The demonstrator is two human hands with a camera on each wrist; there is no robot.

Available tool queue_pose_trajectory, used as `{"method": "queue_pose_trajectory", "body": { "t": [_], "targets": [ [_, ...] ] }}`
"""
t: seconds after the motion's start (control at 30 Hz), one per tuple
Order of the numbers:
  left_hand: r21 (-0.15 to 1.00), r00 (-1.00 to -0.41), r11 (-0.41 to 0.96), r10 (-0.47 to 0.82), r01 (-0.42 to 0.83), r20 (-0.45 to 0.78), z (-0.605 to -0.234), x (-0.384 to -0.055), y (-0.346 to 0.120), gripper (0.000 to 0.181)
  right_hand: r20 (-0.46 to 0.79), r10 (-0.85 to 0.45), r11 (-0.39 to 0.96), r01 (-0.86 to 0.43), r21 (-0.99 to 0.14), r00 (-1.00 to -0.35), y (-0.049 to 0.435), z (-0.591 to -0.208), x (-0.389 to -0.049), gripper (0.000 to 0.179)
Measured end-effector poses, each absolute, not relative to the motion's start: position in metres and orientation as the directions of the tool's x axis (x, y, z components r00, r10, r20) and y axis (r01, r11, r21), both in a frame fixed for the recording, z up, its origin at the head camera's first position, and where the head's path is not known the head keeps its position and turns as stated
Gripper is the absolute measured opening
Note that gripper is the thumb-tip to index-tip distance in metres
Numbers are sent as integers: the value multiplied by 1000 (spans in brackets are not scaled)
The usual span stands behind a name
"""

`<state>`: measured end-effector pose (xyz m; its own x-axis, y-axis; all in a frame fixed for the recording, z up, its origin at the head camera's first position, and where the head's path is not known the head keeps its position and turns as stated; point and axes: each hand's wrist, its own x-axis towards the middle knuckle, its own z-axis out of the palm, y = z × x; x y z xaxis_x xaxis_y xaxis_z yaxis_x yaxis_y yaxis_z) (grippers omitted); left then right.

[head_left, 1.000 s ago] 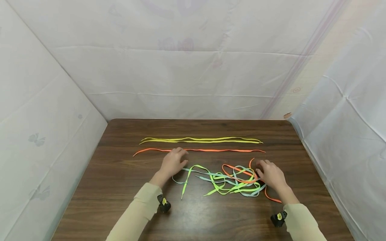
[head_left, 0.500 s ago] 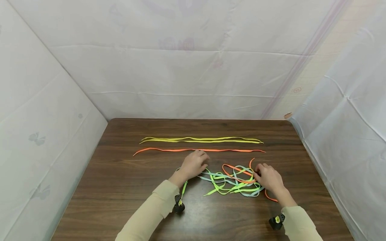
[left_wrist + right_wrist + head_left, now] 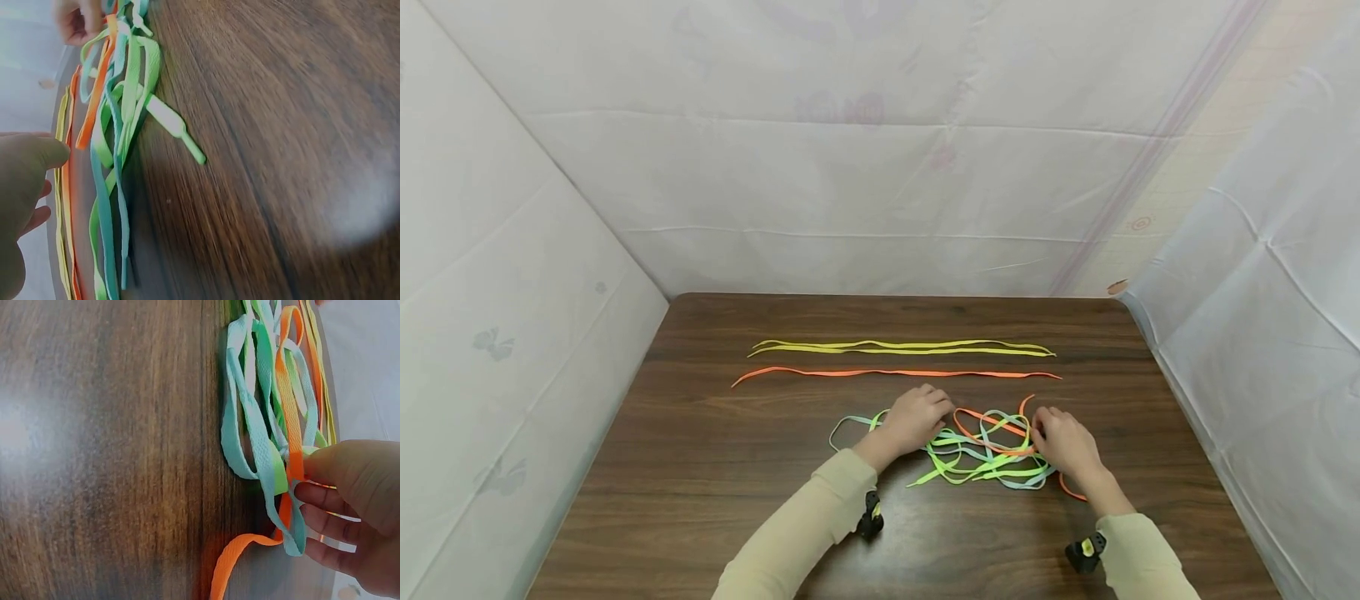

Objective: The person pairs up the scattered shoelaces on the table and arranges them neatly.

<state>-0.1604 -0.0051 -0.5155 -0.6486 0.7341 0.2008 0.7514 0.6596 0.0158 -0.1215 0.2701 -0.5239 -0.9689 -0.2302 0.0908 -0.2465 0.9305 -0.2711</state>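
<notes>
A tangle of shoelaces lies on the table's middle right: a tangled orange shoelace, pale blue shoelaces and neon green shoelaces looped through one another. My right hand is at the tangle's right end, its thumb and fingertips pinching the tangled orange shoelace, with a blue loop beside the fingers in the right wrist view. At the upper left of the tangle, my left hand hovers with relaxed fingers near the orange loop. Nothing shows between its thumb and fingers in the left wrist view. It hides some of the laces in the head view.
Beyond the tangle, yellow shoelaces lie stretched side by side along the back of the brown wooden table. A straight orange shoelace runs parallel in front of them. White sheeting surrounds the table's back and sides.
My left hand has moved right, from the left end of the laces to beside the orange loop. The green end at the left has shifted. My right hand has edged slightly left.
</notes>
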Motion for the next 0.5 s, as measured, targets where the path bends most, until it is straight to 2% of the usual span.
{"method": "queue_pose_trajectory", "body": {
  "t": [0.2,0.37,0.5],
  "targets": [
    [-37,-607,628,763,777,222,-522,-162,7,16,157,-242,913,-280,-296,-957,270,-522,-122,13],
    [-57,-600,620,776,783,197,-528,-162,14,18,184,-231,910,-279,-307,-955,270,-520,-122,13],
    [-116,-599,617,785,778,161,-530,-160,17,17,197,-212,910,-267,-317,-957,271,-519,-121,12]
  ]
}}
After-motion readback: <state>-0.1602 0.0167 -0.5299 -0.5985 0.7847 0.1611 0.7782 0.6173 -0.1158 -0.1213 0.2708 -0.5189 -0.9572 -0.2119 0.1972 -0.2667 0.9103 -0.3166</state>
